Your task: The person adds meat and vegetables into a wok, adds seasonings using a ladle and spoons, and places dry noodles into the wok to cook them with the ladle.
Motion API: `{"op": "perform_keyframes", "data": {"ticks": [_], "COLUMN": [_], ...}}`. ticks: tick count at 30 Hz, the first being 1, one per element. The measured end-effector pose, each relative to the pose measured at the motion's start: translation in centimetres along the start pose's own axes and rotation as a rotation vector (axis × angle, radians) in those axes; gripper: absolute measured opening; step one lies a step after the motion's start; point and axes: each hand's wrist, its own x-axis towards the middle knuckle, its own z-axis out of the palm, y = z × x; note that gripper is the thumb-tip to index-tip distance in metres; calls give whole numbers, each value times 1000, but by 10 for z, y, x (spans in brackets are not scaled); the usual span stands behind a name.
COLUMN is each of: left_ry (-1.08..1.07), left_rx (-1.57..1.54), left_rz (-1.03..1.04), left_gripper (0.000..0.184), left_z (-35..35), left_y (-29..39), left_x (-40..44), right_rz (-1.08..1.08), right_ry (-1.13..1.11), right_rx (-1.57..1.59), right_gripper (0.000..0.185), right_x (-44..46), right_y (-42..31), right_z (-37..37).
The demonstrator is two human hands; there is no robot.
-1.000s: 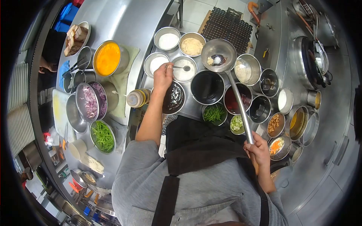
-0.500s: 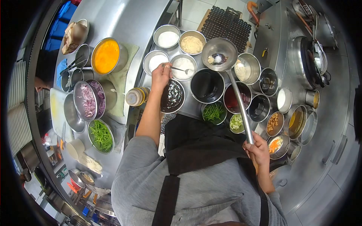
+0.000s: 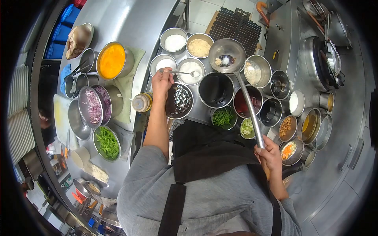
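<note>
My left hand (image 3: 161, 83) pinches the handle of a small metal spoon (image 3: 179, 72). The spoon's bowl is over a round metal container of white granules (image 3: 191, 67) and seems to carry some of them. My right hand (image 3: 270, 154) is wrapped round the handle end of a long metal ladle (image 3: 249, 104). The ladle's bowl (image 3: 227, 46) is above the containers at the back, with a dark liquid, a white powder and a pale paste in it. Below my left hand stands a container of dark glossy sauce (image 3: 182, 101).
Other tubs surround these: pale paste (image 3: 199, 47), red liquid (image 3: 253, 107), cut green stalks (image 3: 223, 117) and chopped carrot (image 3: 288, 150). On the left counter are orange liquid (image 3: 112, 60), sliced onion (image 3: 93, 106) and a lidded jar (image 3: 141, 102). Someone else is partly visible at far left.
My left hand has drawn slightly left and toward me with the spoon, whose bowl now shows a white heap. The ladle's bowl has shifted slightly left.
</note>
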Motion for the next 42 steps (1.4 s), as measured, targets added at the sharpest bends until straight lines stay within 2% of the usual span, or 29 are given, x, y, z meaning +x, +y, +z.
{"op": "perform_keyframes", "data": {"ticks": [6, 8, 9, 10, 12, 16, 21, 30, 32, 36, 38, 39, 40, 42], "left_ry": [2, -37, 35, 41, 37, -18, -28, -36, -26, 33, 35, 190, 198, 459], "left_rx": [-104, 105, 232, 232, 511, 554, 515, 499, 511, 330, 218, 459, 461, 890], "left_rz": [56, 324, 382, 387, 381, 334, 298, 258, 272, 245, 391, 416, 419, 784], "left_gripper": [18, 19, 20, 20, 20, 20, 20, 21, 20, 21, 21, 19, 19, 17], "left_z": [29, 37, 37, 33, 24, 21, 27, 23, 21, 21, 16, 15, 7, -11], "left_y": [50, 60, 65, 60, 34, -1, -14, -8, 3, 52, 68, 80, 78, 72], "left_x": [-26, -33, -33, -27, -8, 6, 9, 7, 3, -23, -29, -33, -28, -9], "right_rz": [-16, -5, 5, 2, 6, 15, 16, 17, 1, -10, -2, 6, 3, 6], "right_ry": [-15, -17, -20, -27, -23, -4, -21, -2, -12, -13, -30, -51, -59, -45], "right_rx": [-59, -43, -30, -32, -51, -58, -86, -65, -65, -33, -52, -79, -82, -53], "right_gripper": [62, 63, 63, 63, 63, 63, 61, 58, 60, 62, 62, 62, 62, 62], "right_x": [0, -2, -2, -1, -2, -4, -7, -10, -8, -6, -6, -5, -5, -4], "right_y": [2, 1, 0, 2, 8, 7, 0, -1, 1, 6, 0, -2, 0, 6], "right_z": [0, 2, 2, 0, -3, -1, 1, 6, 4, 4, 7, 7, 7, 7]}}
